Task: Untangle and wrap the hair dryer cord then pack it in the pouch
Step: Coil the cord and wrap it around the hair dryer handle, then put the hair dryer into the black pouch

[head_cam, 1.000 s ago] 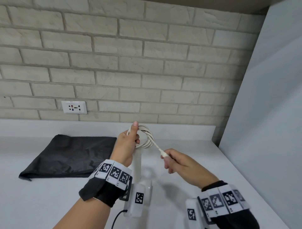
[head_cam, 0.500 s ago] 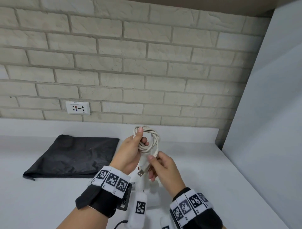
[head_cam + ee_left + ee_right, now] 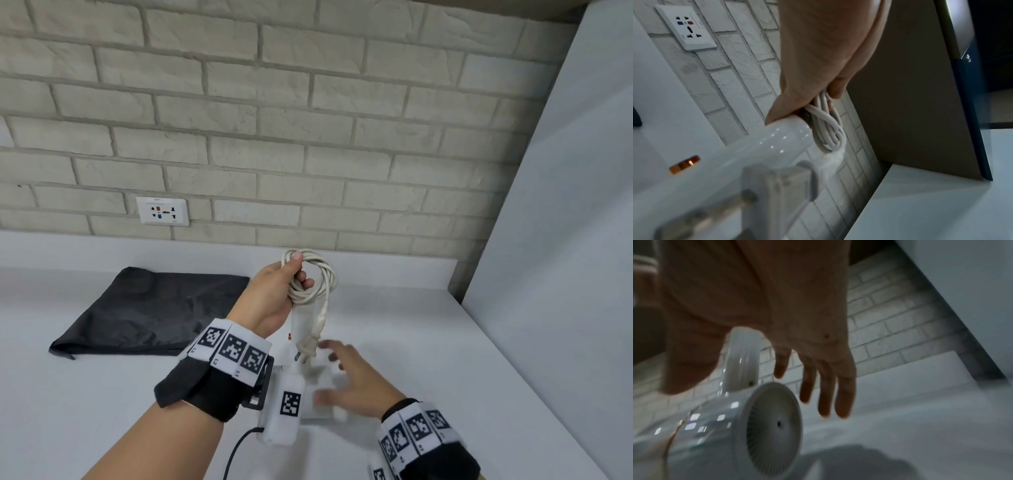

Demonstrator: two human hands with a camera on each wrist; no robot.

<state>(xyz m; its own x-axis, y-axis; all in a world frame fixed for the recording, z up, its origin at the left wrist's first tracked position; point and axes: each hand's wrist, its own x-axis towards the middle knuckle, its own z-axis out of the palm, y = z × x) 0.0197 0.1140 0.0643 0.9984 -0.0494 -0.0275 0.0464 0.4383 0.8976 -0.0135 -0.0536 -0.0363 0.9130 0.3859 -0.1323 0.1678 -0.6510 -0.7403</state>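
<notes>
My left hand (image 3: 294, 274) grips the coiled white cord (image 3: 317, 281) together with the top of the white hair dryer's handle (image 3: 756, 151), held up above the counter. The plug (image 3: 306, 353) hangs loose below the coil. My right hand (image 3: 342, 370) is open with its fingers spread, blurred, just above the dryer's body (image 3: 774, 423) by its round rear grille; I cannot tell if it touches. In the left wrist view the left hand (image 3: 818, 97) is wrapped round the cord loops (image 3: 828, 128). The black pouch (image 3: 150, 308) lies flat on the counter to the left.
A wall socket (image 3: 162, 211) sits in the brick wall behind the pouch. The white counter (image 3: 411, 342) ends against a tall grey panel (image 3: 565, 240) on the right. A black cable (image 3: 236, 452) runs down from my left wrist camera.
My right hand has let go of the plug and dropped down towards the dryer's body with its fingers spread. The plug now dangles from the coil in my left hand.
</notes>
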